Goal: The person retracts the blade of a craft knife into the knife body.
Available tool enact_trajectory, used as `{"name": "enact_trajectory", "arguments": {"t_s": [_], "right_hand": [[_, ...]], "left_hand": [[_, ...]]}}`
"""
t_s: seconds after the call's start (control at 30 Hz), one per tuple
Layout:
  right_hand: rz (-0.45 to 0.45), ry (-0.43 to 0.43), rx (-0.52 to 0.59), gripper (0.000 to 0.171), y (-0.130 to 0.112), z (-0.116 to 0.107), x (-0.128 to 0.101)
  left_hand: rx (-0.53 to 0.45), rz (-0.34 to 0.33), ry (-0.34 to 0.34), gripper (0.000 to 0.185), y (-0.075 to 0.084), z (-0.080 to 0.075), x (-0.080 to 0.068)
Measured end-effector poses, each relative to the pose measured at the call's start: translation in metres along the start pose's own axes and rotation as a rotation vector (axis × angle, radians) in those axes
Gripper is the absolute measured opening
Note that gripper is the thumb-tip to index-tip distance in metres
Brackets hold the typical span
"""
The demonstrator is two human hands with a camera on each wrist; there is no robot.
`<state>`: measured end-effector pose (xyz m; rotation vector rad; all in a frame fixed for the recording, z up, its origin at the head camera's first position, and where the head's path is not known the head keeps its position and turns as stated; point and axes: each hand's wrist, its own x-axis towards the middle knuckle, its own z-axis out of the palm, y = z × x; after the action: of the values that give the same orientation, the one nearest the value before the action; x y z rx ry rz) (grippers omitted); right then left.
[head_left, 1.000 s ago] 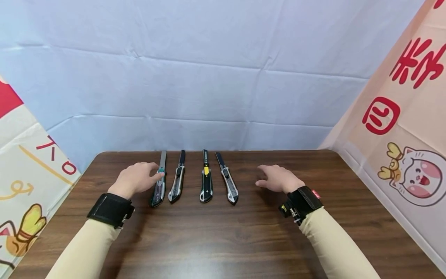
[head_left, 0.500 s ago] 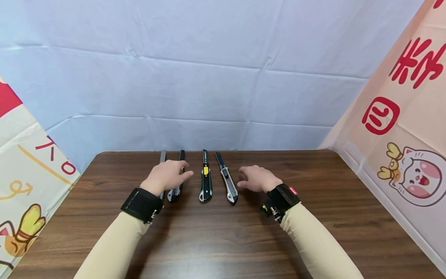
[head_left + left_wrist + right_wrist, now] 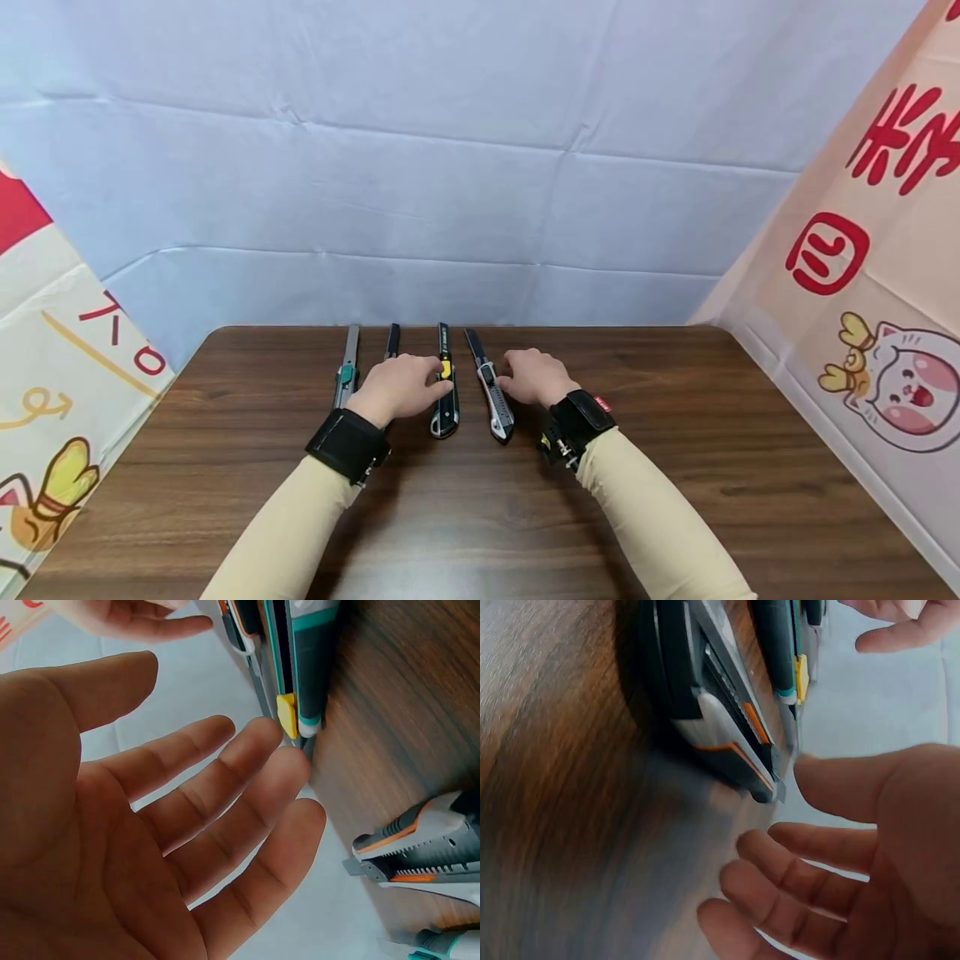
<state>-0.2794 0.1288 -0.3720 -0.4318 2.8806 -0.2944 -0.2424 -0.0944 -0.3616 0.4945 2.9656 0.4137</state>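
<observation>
Several utility knives lie in a row on the table, blade ends pointing away. My left hand (image 3: 405,385) covers most of the second knife (image 3: 393,340); its fingertips overlap the black knife with the yellow slider (image 3: 446,412). In the left wrist view, that hand's fingers are loosely spread with nothing in them. My right hand (image 3: 534,377) is just right of the grey and black rightmost knife (image 3: 495,404), thumb near its slider. In the right wrist view, orange trim shows on this knife, and the bent fingers hold nothing. The leftmost knife (image 3: 347,379) has a green slider.
The brown wooden table (image 3: 450,533) has its far edge just beyond the blade ends. A pale blue cloth (image 3: 420,167) hangs behind it. Printed sheets with red characters and cartoon figures flank both sides, the right-hand sheet (image 3: 885,350) being the larger in view.
My left hand has moved right, from the leftmost knife to over the second and beside the yellow-slider one. My right hand has moved left to the rightmost knife. The knives stay put.
</observation>
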Motion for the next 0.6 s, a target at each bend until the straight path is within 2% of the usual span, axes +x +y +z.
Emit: {"name": "enact_trajectory", "arguments": {"t_s": [0.27,0.6], "right_hand": [[0.110,-0.014,-0.028,0.035,-0.013,0.010,0.013],[0.188,-0.028,-0.029,0.039,-0.027,0.017,0.022]], "left_hand": [[0.001,0.000,-0.012,0.047,0.004,0.002,-0.002],[0.021,0.004,0.004,0.043,0.000,0.003,-0.004]]}}
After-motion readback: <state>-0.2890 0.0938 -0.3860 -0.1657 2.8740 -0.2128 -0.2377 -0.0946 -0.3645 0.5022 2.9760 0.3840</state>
